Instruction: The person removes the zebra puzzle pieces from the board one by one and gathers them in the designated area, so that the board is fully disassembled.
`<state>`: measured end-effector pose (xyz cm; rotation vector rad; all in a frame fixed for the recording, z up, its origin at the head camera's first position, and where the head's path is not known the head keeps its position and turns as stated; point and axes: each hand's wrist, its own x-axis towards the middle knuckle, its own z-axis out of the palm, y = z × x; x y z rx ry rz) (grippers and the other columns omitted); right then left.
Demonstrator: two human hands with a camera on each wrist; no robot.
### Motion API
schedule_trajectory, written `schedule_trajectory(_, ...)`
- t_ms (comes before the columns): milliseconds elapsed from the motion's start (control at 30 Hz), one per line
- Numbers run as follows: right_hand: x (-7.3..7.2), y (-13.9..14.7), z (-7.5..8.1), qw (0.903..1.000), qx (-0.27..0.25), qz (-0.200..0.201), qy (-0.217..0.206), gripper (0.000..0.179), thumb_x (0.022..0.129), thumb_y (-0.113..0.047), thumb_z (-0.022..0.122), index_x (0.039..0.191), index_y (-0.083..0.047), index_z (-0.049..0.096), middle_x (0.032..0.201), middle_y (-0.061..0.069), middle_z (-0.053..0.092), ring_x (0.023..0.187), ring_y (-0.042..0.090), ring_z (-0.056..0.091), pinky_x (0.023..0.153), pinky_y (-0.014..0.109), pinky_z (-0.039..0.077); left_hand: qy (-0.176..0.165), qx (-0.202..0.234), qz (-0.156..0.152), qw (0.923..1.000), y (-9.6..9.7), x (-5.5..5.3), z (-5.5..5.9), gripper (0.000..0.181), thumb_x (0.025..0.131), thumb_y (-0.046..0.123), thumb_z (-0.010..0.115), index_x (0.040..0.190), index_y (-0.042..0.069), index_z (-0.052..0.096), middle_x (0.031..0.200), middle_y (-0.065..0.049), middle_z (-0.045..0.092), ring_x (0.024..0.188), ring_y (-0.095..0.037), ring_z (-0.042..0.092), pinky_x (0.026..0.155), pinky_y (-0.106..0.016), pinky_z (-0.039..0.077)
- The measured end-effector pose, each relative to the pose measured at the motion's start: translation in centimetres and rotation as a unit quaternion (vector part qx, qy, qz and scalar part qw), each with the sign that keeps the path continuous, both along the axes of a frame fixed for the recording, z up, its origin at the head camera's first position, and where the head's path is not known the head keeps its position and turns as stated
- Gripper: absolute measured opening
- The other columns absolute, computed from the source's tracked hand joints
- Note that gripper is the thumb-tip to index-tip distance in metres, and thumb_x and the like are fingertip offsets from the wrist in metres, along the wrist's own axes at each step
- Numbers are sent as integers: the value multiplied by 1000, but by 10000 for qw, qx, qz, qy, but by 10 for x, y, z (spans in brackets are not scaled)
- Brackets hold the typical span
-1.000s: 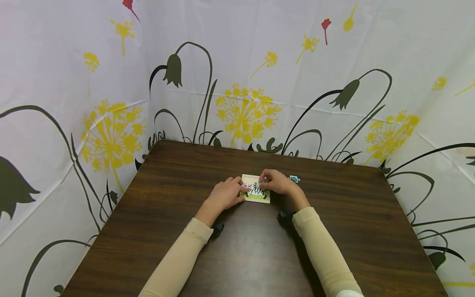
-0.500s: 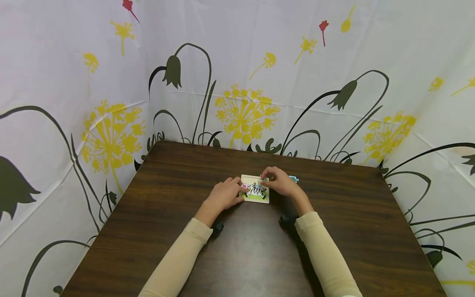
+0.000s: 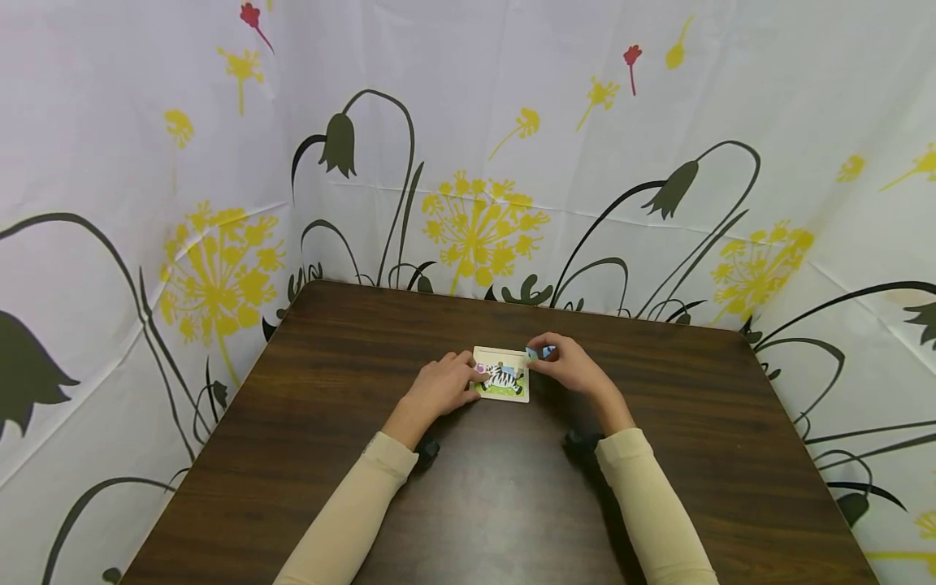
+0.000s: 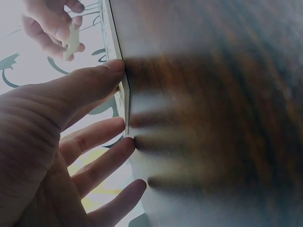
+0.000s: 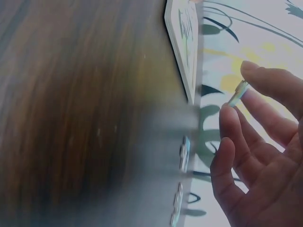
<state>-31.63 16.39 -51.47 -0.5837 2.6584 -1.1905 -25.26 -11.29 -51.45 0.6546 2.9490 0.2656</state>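
Note:
A small wooden puzzle board with a zebra picture lies flat on the table. My left hand is at its left side, the thumb at the near edge and the other fingers fairly straight along the left edge and over the zebra's head. My right hand pinches a puzzle piece between thumb and fingertips, raised beside the board's upper right corner. In the left wrist view the pale back of this piece shows.
Loose puzzle pieces lie on the dark wooden table to the right of the board, partly behind my right hand in the head view. A white flowered curtain hangs behind the table and at its sides.
My right hand has moved right, from over the board's upper right part to just beyond its edge, still pinching the piece. The left hand has stayed at the board.

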Motion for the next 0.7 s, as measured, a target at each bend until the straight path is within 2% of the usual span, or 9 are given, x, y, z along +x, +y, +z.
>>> schedule_trajectory(100,2,8,2,10000,-14,-59,37,32,99,-21,80,127,-7,72,121,15,71,89,23,63,77,34,53,-9,25,-3,10000,0,0,0,43,102,37,77,144,32,71,133,-1,61,119,-25,59,94,-49,57)
schedule_trajectory(300,6,27,3,9998,-135,-160,45,34,101,-24,77,129,-6,69,124,17,70,100,30,66,87,36,54,18,-7,-2,10000,-1,0,0,44,102,38,76,145,33,70,134,0,61,120,-25,59,93,-48,56)
schedule_trajectory(533,8,51,4,9991,-172,-389,-65,37,104,-30,74,131,-5,66,124,17,70,90,25,63,79,31,54,2,21,20,10000,-1,1,1,44,102,37,76,145,33,70,133,-1,61,116,-24,59,91,-46,56)
schedule_trajectory(700,7,67,5,9987,-139,-493,-65,36,106,-30,72,130,-4,66,122,18,70,95,27,66,81,30,57,-14,15,29,10000,0,0,2,43,102,38,76,145,33,70,132,0,61,115,-23,58,89,-44,55)
